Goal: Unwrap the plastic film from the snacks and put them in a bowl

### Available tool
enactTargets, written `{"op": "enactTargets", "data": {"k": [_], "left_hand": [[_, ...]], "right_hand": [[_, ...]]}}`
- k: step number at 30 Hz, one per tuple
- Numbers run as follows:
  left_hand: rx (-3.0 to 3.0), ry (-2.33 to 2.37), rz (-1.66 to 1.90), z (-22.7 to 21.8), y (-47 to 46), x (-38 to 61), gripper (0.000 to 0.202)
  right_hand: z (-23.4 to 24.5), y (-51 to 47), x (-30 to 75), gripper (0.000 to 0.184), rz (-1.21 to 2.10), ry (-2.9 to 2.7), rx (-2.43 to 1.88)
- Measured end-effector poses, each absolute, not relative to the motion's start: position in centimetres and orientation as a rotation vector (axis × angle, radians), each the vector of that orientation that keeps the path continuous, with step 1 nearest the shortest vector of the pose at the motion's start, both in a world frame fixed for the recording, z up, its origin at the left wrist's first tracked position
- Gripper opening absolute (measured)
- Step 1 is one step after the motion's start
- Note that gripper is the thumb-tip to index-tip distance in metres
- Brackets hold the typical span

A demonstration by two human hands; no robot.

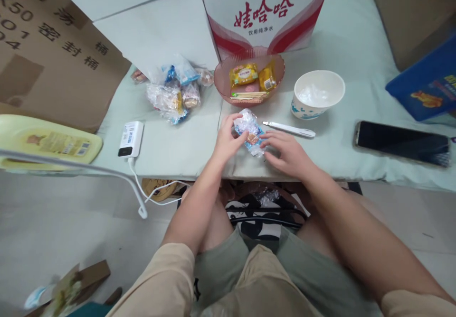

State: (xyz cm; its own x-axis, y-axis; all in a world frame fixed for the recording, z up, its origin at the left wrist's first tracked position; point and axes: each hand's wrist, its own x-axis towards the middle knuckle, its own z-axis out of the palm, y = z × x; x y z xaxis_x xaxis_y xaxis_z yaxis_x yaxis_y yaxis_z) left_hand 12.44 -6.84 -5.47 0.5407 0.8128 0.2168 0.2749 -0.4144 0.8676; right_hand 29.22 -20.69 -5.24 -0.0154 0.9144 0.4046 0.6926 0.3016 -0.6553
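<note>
Both hands meet over a small clear-and-blue wrapped snack packet (248, 128) near the table's front edge. My left hand (228, 139) curls round the packet's left end, fingers closed on it. My right hand (285, 150) pinches the packet's right end with its fingertips. Just behind the packet stands a pink scalloped bowl (276, 60) holding yellow wrapped snacks and a bundle of sticks. A white pen-like tool (289, 129) lies on the table right beside my right hand.
A white paper cup-bowl (318, 94) stands right of the pink bowl. A dark phone (402, 143) lies far right. A pile of wrapped snacks (174, 94) and a white power bank (130, 139) with cable sit left. Cardboard boxes (265, 11) line the back.
</note>
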Motion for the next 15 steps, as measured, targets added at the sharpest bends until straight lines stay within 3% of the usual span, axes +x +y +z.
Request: {"op": "enactTargets", "data": {"k": [3, 5, 8, 12, 15], "left_hand": [[1.957, 1.079, 0.986, -5.3, -6.0, 12.1, 0.015], [1.784, 1.146, 1.099, -5.0, -5.5, 11.9, 0.012], [1.293, 1.168, 1.13, -4.4, -4.7, 11.4, 0.017], [0.935, 1.148, 1.147, -3.8, -4.0, 10.5, 0.034], [0.937, 1.097, 1.158, -3.5, -4.3, 10.4, 0.045]], "right_hand": [[-5.6, -20.6, 28.4, 0.047, 0.444, -1.871, -1.437], [-5.5, -20.5, 28.3, 0.038, 0.469, -1.907, -1.436], [-5.0, -20.3, 28.9, 0.017, 0.48, -1.704, -1.505], [-3.9, -20.2, 30.3, 0.02, 0.45, -1.084, -1.699], [-3.6, -20.2, 30.1, 0.025, 0.382, -1.026, -1.706]]}}
